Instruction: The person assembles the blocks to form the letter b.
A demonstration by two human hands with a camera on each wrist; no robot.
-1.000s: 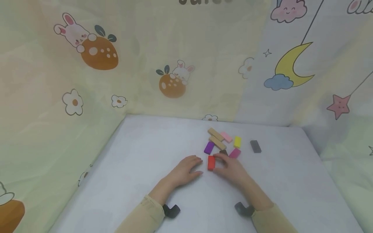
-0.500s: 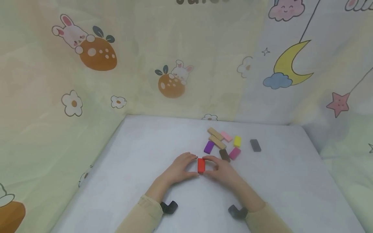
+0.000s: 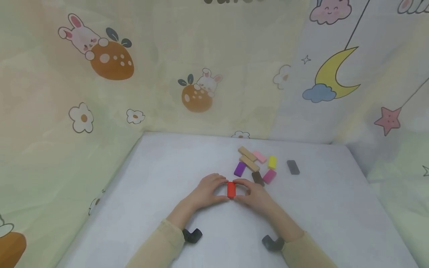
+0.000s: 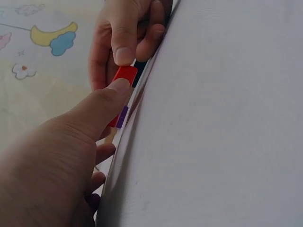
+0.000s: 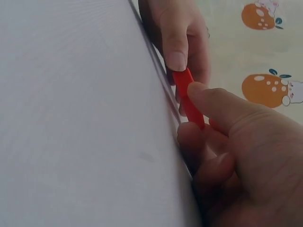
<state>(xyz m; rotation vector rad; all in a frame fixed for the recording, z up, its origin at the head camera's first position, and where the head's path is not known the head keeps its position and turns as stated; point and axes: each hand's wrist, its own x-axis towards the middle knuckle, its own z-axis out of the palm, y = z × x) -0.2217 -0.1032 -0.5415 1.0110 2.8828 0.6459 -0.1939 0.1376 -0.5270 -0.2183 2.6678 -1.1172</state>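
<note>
Between my two hands is a small red block point(image 3: 231, 189), close over the white table. My left hand point(image 3: 207, 191) pinches its left side, thumb at the near end and fingers at the far end. On the other side, my right hand point(image 3: 257, 196) pinches it the same way. In the left wrist view, my left thumb lies over the red block point(image 4: 127, 72), with the right thumb tip at its far end. The right wrist view has my right thumb pressed against the red block point(image 5: 193, 111). A dark brown block point(image 3: 257, 178) lies just beyond the right hand.
Behind the hands lie a purple block point(image 3: 239, 169), two tan wooden blocks point(image 3: 249, 163), a light pink block point(image 3: 259, 156), a yellow block point(image 3: 272, 162) and a magenta block point(image 3: 269, 176). A grey block point(image 3: 293, 167) sits apart to the right. Printed cloth point(image 3: 161, 74) surrounds the white table point(image 3: 151, 167).
My right hand has brought the red block leftward to my left hand, which now grips it too. The dark brown block, partly covered before, shows fully. The last half second brings almost no movement.
</note>
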